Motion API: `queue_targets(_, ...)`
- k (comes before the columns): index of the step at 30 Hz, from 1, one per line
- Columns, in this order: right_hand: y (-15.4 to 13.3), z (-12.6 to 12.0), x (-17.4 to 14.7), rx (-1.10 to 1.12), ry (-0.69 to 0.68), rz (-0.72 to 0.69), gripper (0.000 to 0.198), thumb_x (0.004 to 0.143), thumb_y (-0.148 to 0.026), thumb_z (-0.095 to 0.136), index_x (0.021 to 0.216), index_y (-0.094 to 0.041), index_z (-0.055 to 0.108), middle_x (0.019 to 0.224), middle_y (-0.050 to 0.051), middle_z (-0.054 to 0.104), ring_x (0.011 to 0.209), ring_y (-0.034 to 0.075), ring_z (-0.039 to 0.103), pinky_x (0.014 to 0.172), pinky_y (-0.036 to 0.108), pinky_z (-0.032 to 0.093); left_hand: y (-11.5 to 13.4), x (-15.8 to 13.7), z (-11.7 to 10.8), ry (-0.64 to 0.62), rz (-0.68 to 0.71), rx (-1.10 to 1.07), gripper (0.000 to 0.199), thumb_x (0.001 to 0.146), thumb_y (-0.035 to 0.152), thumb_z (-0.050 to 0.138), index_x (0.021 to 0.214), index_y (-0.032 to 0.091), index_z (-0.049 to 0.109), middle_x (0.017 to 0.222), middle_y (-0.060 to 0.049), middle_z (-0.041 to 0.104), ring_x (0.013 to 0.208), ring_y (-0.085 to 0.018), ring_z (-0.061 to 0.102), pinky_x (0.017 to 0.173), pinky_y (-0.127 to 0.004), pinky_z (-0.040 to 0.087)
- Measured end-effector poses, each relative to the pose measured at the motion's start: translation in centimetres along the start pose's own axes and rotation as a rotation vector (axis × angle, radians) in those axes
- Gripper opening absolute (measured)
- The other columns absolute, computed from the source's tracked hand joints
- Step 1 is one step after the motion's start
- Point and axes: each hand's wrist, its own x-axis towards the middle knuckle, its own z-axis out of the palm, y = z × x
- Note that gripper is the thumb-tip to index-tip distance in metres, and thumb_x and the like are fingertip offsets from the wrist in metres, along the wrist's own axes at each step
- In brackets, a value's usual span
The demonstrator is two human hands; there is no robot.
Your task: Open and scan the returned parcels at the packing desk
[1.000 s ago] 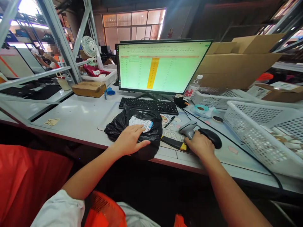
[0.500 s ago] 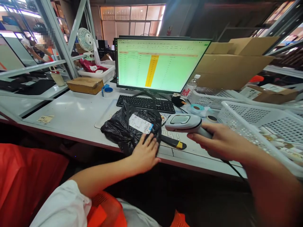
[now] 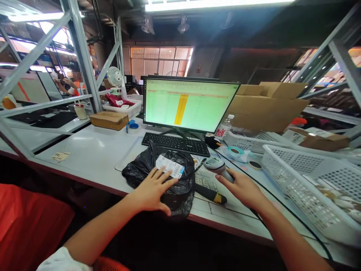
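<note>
A black plastic parcel bag (image 3: 179, 197) lies at the table's front edge, with a white shipping label (image 3: 170, 166) on top. My left hand (image 3: 152, 190) rests on the bag, fingers spread, fingertips at the label's lower edge. In my right hand (image 3: 242, 188) is a grey-and-white barcode scanner (image 3: 218, 168), gripped by its handle low over the table, to the right of the bag. Its black cable (image 3: 293, 214) trails across the table. Between bag and scanner lies a black-and-yellow utility knife (image 3: 211, 194), partly covered by the bag.
Behind the bag stand a black keyboard (image 3: 176, 144) and a lit monitor (image 3: 188, 107). A white perforated basket (image 3: 293, 188) is at the right, near tape rolls (image 3: 236, 151) and a bottle (image 3: 225, 128). A cardboard box (image 3: 109, 120) sits back left. Another person (image 3: 75, 84) is far left.
The view has tilted up. My left hand has slid left and forward on the bag toward the label. My right hand has lowered the scanner and turned its head away from the bag.
</note>
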Motion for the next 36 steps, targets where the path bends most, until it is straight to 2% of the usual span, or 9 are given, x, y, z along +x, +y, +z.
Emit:
queue_targets(2,1.9,2.6,0.6,-0.162,-0.005,0.119,0.052,0.095,-0.057,0.044,0.109,-0.014,0.070,0.090,0.016,0.075,0.085,0.034,0.072,0.071,0.040,0.052,-2.2,0.2,0.3,-0.103,-0.100,0.060,0.130,0.057,0.069,0.092,0.165,0.027,0.030,0.174,-0.015,0.015,0.159,-0.048,0.006,0.126,-0.072,0.012)
queue_targets(5,3.4,5.0,0.4,-0.278,-0.070,0.192,0.055,0.098,-0.049,0.040,0.129,-0.009,0.064,0.113,0.022,0.073,0.104,0.038,0.072,0.081,0.045,0.054,-3.6,-0.1,1.6,-0.129,-0.119,0.066,0.135,0.055,0.064,0.095,0.166,0.033,0.024,0.175,-0.012,0.010,0.160,-0.047,0.001,0.125,-0.074,0.007)
queue_targets(9,1.8,3.5,1.8,-0.314,-0.039,0.212,0.062,0.098,-0.055,0.041,0.130,-0.008,0.066,0.118,0.024,0.072,0.110,0.040,0.069,0.087,0.047,0.055,-3.1,-0.4,2.6,-0.091,-0.142,0.054,0.131,0.056,0.060,0.096,0.165,0.036,0.027,0.175,-0.009,0.013,0.160,-0.046,0.005,0.125,-0.074,0.006)
queue_targets(12,-1.3,1.4,6.3,-0.225,0.129,0.094,0.057,0.103,-0.043,0.037,0.145,-0.009,0.057,0.124,0.020,0.071,0.116,0.035,0.067,0.094,0.043,0.053,-2.1,-0.6,2.9,-0.085,-0.170,0.083,0.124,0.062,0.057,0.094,0.165,0.035,0.028,0.175,-0.010,0.013,0.161,-0.045,0.003,0.126,-0.073,0.005)
queue_targets(17,-4.1,3.9,15.6,-0.151,-0.129,0.012,0.046,0.098,-0.019,0.051,0.142,-0.016,0.063,0.132,0.011,0.070,0.125,0.024,0.063,0.106,0.031,0.046,-0.7,-1.8,4.1,-0.114,-0.164,0.179,0.128,0.064,0.048,0.094,0.167,0.029,0.021,0.175,-0.014,0.003,0.159,-0.050,-0.002,0.125,-0.074,0.005)
queue_targets(21,-4.0,7.0,18.4,-0.178,-0.194,0.097,0.040,0.102,-0.028,0.057,0.138,-0.014,0.063,0.139,0.016,0.064,0.126,0.027,0.062,0.107,0.046,0.049,-0.5,-3.0,4.6,-0.100,-0.145,0.239,0.122,0.069,0.032,0.092,0.167,0.033,0.019,0.176,-0.011,0.001,0.160,-0.047,-0.001,0.126,-0.072,0.013)
queue_targets(27,-4.3,7.9,18.9,-0.203,-0.226,0.102,0.041,0.104,-0.040,0.057,0.137,-0.016,0.063,0.137,0.014,0.064,0.125,0.027,0.062,0.109,0.051,0.049,-1.3,-3.3,3.2,-0.061,-0.136,0.123,0.092,0.086,0.022,0.073,0.164,0.039,0.028,0.175,-0.002,0.017,0.159,-0.038,0.016,0.122,-0.065,0.034)
queue_targets(31,-5.7,7.1,18.5,-0.189,-0.247,0.072,0.047,0.104,-0.038,0.056,0.145,-0.015,0.057,0.141,0.017,0.062,0.126,0.028,0.061,0.108,0.050,0.048,-1.9,-2.3,2.1,-0.016,-0.113,0.109,0.069,0.084,0.007,0.062,0.148,0.031,0.052,0.169,0.001,0.035,0.149,-0.032,0.036,0.119,-0.052,0.044)
queue_targets(36,-6.9,4.8,12.9,-0.156,-0.237,-0.026,0.051,0.103,-0.028,0.047,0.153,-0.018,0.053,0.140,0.020,0.064,0.128,0.032,0.062,0.103,0.042,0.048,-4.2,-0.7,-2.3,0.146,-0.164,0.029,0.030,0.087,0.007,0.051,0.108,0.020,0.067,0.107,-0.007,0.076,0.100,-0.025,0.067,0.088,-0.036,0.056)
